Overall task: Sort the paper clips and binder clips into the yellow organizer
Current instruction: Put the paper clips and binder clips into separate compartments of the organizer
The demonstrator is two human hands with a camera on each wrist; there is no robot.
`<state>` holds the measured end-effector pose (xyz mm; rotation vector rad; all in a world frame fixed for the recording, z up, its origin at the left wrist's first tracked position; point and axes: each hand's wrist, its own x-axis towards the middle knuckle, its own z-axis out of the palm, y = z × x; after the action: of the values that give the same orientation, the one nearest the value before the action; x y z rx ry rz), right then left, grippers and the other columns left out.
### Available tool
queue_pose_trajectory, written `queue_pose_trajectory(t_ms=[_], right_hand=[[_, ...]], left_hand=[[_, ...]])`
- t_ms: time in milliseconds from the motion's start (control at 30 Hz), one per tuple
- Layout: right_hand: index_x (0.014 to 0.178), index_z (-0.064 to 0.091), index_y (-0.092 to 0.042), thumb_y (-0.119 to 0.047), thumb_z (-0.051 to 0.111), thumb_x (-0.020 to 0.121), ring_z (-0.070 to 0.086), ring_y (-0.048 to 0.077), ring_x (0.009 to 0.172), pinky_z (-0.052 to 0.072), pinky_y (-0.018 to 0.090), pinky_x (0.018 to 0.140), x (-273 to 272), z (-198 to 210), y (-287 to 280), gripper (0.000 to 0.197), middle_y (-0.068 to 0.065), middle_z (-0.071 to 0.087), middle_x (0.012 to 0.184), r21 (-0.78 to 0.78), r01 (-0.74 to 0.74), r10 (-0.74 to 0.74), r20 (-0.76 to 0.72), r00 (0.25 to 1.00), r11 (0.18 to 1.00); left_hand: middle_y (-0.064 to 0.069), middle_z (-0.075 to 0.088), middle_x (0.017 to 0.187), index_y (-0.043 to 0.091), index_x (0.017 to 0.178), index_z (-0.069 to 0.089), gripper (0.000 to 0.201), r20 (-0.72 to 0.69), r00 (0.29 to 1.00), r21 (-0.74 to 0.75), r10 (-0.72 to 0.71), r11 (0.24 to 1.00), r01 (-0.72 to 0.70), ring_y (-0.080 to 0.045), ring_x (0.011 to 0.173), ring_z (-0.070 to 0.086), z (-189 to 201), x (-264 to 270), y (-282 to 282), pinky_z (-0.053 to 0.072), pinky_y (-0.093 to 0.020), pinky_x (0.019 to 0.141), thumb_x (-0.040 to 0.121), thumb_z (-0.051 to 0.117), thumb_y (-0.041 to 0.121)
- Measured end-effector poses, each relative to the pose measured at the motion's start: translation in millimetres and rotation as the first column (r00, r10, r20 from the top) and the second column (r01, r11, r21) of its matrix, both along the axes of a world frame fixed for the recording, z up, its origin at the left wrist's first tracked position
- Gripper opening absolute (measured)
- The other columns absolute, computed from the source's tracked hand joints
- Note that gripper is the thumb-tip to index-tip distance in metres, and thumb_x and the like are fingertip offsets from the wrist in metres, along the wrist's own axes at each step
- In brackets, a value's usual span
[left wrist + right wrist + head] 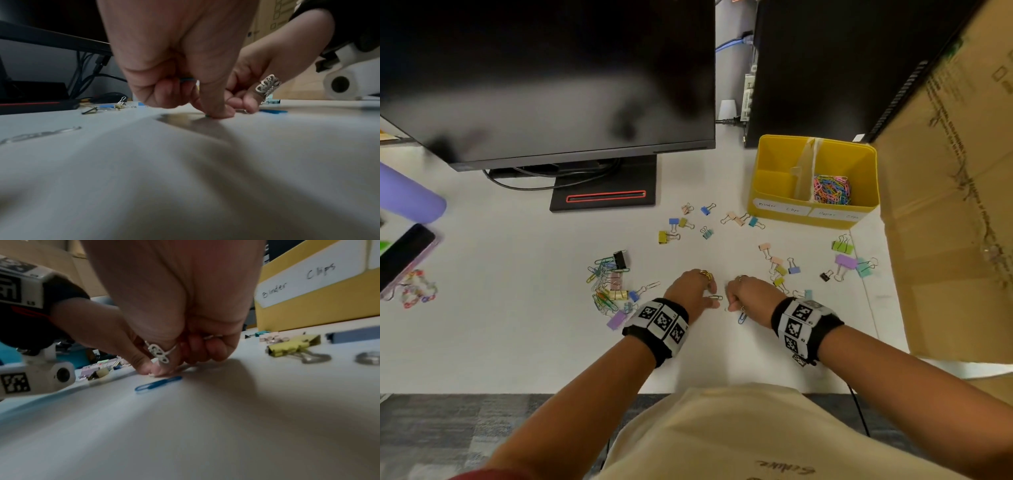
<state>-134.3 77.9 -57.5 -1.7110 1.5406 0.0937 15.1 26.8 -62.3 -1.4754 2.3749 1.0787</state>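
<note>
Both hands are low on the white desk, close together. My left hand (700, 291) (197, 97) has its fingers curled round blue paper clips (187, 79), and its thumb presses a clip (715, 298) onto the desk. My right hand (738, 298) (164, 369) is curled, thumb and fingertip pinching a pale paper clip at the desk surface. A blue paper clip (742, 318) (158, 383) lies loose beside it. The yellow organizer (770, 161) (308, 311) stands at the back right, with coloured paper clips (830, 190) in its right compartment. Binder clips (688, 222) are scattered in front of it.
A mixed heap of clips (609, 284) lies left of my hands, and more binder clips (846, 262) (294, 347) lie to the right. A monitor (551, 85) on its stand (602, 198) is behind. A cardboard box (955, 205) borders the right. A phone (404, 253) lies far left.
</note>
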Motion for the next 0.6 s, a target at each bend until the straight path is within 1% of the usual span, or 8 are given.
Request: queue_pose_trajectory(t_ms=[100,200,267,300,367,433,500,600], right_hand=[[0.07,0.046,-0.02,0.012,0.044,0.077,0.045,0.018,0.08,0.031,0.016,0.069,-13,-8,1,0.032,0.001,0.05,0.079,-0.049,0.065,-0.062,0.052,0.997,0.997],[0.063,0.037,-0.024,0.019,0.04,0.071,0.041,0.015,0.076,0.03,0.008,0.063,-21,-7,6,0.044,-0.014,0.036,0.069,-0.097,0.12,-0.11,0.101,0.989,0.988],[0.076,0.053,-0.014,0.016,0.049,0.074,0.049,0.02,0.08,0.034,0.015,0.071,-19,-6,9,0.03,-0.005,0.049,0.076,-0.099,0.162,-0.146,0.153,0.977,0.982],[0.087,0.058,-0.008,0.008,0.058,0.076,0.052,0.022,0.085,0.037,0.021,0.075,-17,-4,10,0.019,0.004,0.055,0.086,-0.099,0.159,-0.14,0.17,0.975,0.982],[0.107,0.058,-0.007,-0.014,0.075,0.071,0.049,0.021,0.09,0.037,0.024,0.077,-17,-3,10,0.04,0.012,0.055,0.101,-0.048,0.097,-0.089,0.154,0.984,0.994],[0.111,0.058,-0.007,-0.011,0.077,0.068,0.043,0.017,0.088,0.037,0.024,0.075,-18,-7,11,0.047,0.01,0.051,0.1,-0.043,0.039,-0.034,0.118,0.992,0.998],[0.106,0.06,-0.002,0.005,0.069,0.072,0.044,0.018,0.084,0.048,0.031,0.074,-17,-7,12,0.036,0.007,0.045,0.093,-0.052,0.052,-0.045,0.139,0.989,0.997],[0.092,0.063,0.005,0.008,0.056,0.08,0.048,0.015,0.072,0.051,0.027,0.07,-19,-5,8,0.014,-0.004,0.039,0.073,-0.129,0.052,-0.035,0.133,0.991,0.99]], left_hand=[[-0.014,0.054,0.121,0.001,0.106,0.062,0.026,0.068,0.998,0.032,-0.013,0.999,0.011,-0.027,0.113,0.053,4,-9,-2,0.04,-0.03,0.092,0.086,0.063,0.018],[-0.007,0.046,0.104,-0.002,0.11,0.06,0.027,0.086,0.996,0.064,-0.028,0.998,0.023,-0.029,0.116,0.052,6,-11,0,0.039,-0.03,0.094,0.089,0.06,0.016],[0.003,0.038,0.089,-0.003,0.111,0.059,0.026,0.058,0.998,0.061,-0.03,0.998,0.026,-0.027,0.113,0.053,3,-11,2,0.04,-0.018,0.085,0.09,0.058,0.013],[0.009,0.035,0.08,-0.005,0.112,0.058,0.026,0.033,0.999,0.061,-0.028,0.998,0.025,-0.026,0.107,0.053,1,-9,4,0.036,-0.003,0.072,0.091,0.055,0.009],[0.017,0.028,0.07,-0.008,0.117,0.055,0.027,-0.011,1.0,0.084,-0.004,0.996,0.005,-0.02,0.096,0.05,1,-7,8,0.032,0.007,0.057,0.093,0.048,0.002],[0.02,0.028,0.069,-0.007,0.117,0.057,0.027,-0.016,1.0,0.089,-0.019,0.996,0.02,-0.021,0.102,0.053,1,-4,9,0.033,0.006,0.054,0.093,0.047,0.001],[0.014,0.038,0.073,0.0,0.114,0.061,0.025,-0.011,1.0,0.072,-0.013,0.997,0.014,-0.022,0.11,0.056,0,-3,9,0.031,0.0,0.057,0.092,0.048,0.003],[-0.011,0.052,0.096,0.003,0.108,0.059,0.029,-0.057,0.997,0.102,0.051,0.994,-0.045,-0.021,0.093,0.063,1,-1,10,0.038,-0.012,0.066,0.089,0.039,-0.008]])
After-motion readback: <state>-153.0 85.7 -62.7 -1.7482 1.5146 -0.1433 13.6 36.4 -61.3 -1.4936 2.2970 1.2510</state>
